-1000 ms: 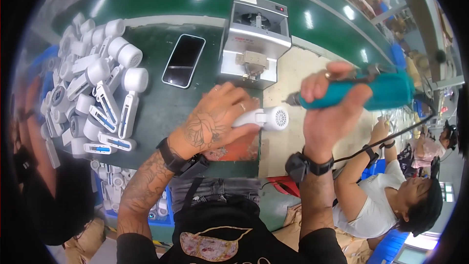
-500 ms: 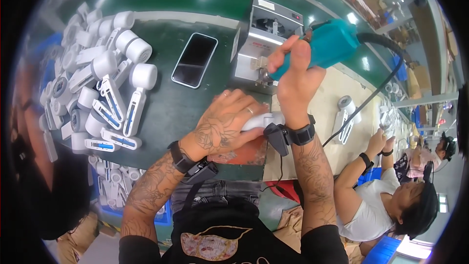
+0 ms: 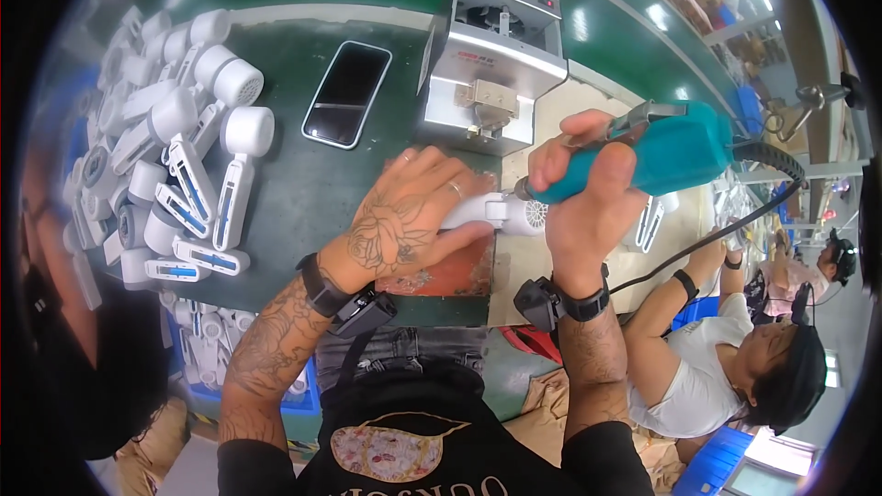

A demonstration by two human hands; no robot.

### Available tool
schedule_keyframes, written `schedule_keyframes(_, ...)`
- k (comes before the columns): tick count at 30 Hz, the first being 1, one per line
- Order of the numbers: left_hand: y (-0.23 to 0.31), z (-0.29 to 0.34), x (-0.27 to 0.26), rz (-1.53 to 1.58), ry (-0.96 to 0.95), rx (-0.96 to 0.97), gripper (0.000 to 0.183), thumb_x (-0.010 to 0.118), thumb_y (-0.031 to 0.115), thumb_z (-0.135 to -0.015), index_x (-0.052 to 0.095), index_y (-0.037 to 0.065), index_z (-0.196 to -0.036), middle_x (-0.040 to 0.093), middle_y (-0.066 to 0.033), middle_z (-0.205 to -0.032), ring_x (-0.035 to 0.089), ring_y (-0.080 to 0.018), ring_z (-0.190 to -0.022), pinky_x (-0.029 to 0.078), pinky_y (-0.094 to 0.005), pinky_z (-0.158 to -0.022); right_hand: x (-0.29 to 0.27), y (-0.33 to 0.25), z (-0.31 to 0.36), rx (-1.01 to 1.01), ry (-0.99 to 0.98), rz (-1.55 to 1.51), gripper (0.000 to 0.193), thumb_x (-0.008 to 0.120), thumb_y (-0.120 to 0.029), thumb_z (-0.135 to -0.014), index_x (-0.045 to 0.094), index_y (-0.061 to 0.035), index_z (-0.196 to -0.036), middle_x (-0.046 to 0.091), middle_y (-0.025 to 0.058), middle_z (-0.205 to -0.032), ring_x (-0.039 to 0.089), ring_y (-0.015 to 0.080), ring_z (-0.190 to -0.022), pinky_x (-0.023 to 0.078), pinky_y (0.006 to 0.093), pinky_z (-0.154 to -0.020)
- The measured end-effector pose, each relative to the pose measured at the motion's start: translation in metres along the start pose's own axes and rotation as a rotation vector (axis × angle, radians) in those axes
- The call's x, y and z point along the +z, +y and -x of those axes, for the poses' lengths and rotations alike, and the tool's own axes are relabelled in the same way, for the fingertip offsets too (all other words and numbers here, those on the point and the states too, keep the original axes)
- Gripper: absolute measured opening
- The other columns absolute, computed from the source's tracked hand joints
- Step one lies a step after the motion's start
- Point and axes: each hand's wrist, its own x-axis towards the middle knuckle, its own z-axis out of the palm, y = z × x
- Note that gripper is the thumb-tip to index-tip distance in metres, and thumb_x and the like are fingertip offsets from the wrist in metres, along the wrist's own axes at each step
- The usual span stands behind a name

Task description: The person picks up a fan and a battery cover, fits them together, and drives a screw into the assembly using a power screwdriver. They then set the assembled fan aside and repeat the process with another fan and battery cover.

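1. Left hand [image 3: 404,220] hasn't budged, palm clamped on the small white plastic handheld fan [image 3: 501,214], pinned on the reddish pad [image 3: 450,271].
2. Right hand [image 3: 588,193], fist wrapped around the teal electric screwdriver [image 3: 657,161], is back from the grey metal screw feeder [image 3: 491,60] at 12 o'clock, tip now at the fan head, so I guess a screw's loaded.

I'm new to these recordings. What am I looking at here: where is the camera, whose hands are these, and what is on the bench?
The camera sits on a person's head and looks down through a very wide lens, so straight edges bend. The two forearms from the lower edge are that person's own. The left hand presses a small white handheld fan onto a reddish pad. The right hand holds a teal electric screwdriver in a closed grip, tip at the fan. On the green bench lie a pile of white fan parts, a phone and a grey metal box machine. Another person works at the right.
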Motion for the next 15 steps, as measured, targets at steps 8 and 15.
schedule_keyframes(8,0.001,0.0,0.002,-0.004,0.003,0.006,0.037,0.075,0.033,-0.082,0.067,0.01,-0.108,0.062,-0.0048,-0.107,0.055,-0.0275,-0.103,0.042,-0.0429,-0.089,-0.002,0.01,0.007,0.057,-0.053,-0.029,0.061,0.06,-0.057,-0.093,0.052,0.0031,-0.097,0.051,0.0083,-0.064,0.051,0.019,-0.056,0.042,0.0319,-0.052)
schedule_keyframes(15,0.003,-0.003,0.0,-0.086,0.018,0.063,0.043,0.069,0.03,-0.086,0.061,0.008,-0.121,0.059,-0.0086,-0.103,0.054,-0.0292,-0.097,0.043,-0.0419,-0.087,0.0,0.013,0.006,0.068,-0.074,-0.069,0.052,0.059,-0.051,-0.096,0.048,-0.0003,-0.092,0.051,0.0097,-0.067,0.05,0.0192,-0.056,0.043,0.0327,-0.052)
